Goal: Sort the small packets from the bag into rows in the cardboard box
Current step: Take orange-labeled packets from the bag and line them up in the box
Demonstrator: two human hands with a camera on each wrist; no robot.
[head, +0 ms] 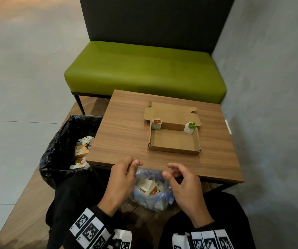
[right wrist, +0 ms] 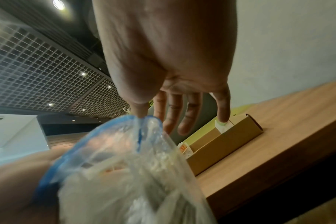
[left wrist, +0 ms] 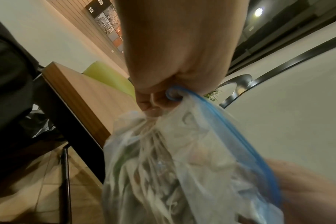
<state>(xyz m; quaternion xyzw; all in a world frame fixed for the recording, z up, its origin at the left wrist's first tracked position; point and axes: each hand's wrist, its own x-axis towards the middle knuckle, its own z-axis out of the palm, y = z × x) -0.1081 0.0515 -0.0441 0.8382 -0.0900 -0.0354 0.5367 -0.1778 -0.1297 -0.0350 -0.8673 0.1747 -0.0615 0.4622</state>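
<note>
Below the near edge of the counter (head: 130, 137), over my lap, I held the clear bag (head: 150, 191) with its blue zip rim open. My left hand (head: 121, 178) had its fingers (left wrist: 153, 104) curled, pinching the rim at the left side; my right hand (head: 184, 186) had the thumb against the rim on the right and the other fingers (right wrist: 184, 115) loosely spread, holding nothing that I could see. Small packets (head: 148, 187) lay heaped inside the bag. On the counter, well apart from my hands, the cardboard box (head: 173, 150) stood open with bare wood between, an orange-tagged packet (head: 156, 124) upright in its far left corner and a green-tagged one (head: 189, 127) in the far right. A black bin bag (head: 58, 141) crowded the counter's left edge, and a green bench (head: 144, 69) stood beyond.
</note>
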